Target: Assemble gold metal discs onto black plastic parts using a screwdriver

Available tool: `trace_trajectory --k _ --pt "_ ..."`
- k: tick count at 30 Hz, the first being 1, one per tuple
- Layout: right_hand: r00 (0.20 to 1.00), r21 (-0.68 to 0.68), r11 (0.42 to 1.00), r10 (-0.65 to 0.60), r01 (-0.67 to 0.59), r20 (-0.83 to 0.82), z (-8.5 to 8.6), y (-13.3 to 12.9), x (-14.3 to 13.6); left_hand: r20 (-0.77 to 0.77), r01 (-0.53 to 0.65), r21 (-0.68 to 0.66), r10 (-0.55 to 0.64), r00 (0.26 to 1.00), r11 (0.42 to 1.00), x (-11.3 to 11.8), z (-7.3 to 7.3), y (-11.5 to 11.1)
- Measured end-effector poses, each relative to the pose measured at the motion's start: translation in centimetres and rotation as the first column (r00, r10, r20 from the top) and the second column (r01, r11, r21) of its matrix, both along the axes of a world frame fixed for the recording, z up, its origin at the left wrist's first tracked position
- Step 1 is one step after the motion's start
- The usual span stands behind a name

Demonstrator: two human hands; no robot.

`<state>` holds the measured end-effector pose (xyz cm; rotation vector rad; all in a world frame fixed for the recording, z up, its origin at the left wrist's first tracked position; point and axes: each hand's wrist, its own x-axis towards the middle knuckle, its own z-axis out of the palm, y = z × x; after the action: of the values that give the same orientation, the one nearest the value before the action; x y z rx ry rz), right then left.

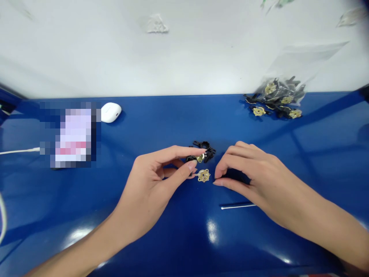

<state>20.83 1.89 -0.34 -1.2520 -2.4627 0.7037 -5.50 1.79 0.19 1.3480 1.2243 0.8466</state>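
Note:
My left hand [157, 181] is closed, index finger and thumb round a small black part with a brass-coloured metal piece [200, 158] on it. Just below its fingertips is a flat brass-coloured plate [204, 175] with small holes round its edge; I cannot tell whether the hand touches it. Behind the fingers, black plastic parts [204, 145] lie on the blue table. My right hand [248, 169] is just right of the plate, thumb and fingertips drawn together. Whatever is between those fingertips, if anything, is too small to make out.
A thin white stick [238, 206] lies partly under my right hand. Black and brass parts [259, 111] are heaped at the back right beside a clear plastic bag [288, 82]. A white earbud case [111, 112] and a blurred phone [75, 134] with a white cable [20, 151] are left.

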Motion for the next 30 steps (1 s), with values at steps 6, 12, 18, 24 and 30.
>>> trace_trajectory --k 6,12,18,24,30 --pt "0.991 0.01 0.999 -0.048 0.05 -0.122 0.8 -0.2 -0.3 0.038 0.002 -0.01 -0.002 0.999 1.0 0.0 -0.1 -0.1" --pt "0.938 -0.051 0.983 -0.184 0.176 -0.293 1.9 -0.7 -0.6 0.202 0.025 -0.133 0.003 0.979 0.991 0.3 0.0 -0.2" --pt "0.847 -0.237 0.945 -0.312 0.227 -0.432 2.4 -1.2 -1.0 0.28 0.027 -0.227 0.039 0.959 0.973 0.4 0.3 0.0" --pt "0.848 -0.26 0.932 -0.344 0.254 -0.404 2.6 -0.8 -0.9 0.325 0.032 -0.248 0.051 0.944 0.968 0.4 0.3 0.1" --pt "0.86 -0.189 0.958 -0.276 0.214 -0.43 2.6 -0.4 -0.6 0.329 0.038 -0.249 0.047 0.943 0.968 0.2 0.4 0.0"
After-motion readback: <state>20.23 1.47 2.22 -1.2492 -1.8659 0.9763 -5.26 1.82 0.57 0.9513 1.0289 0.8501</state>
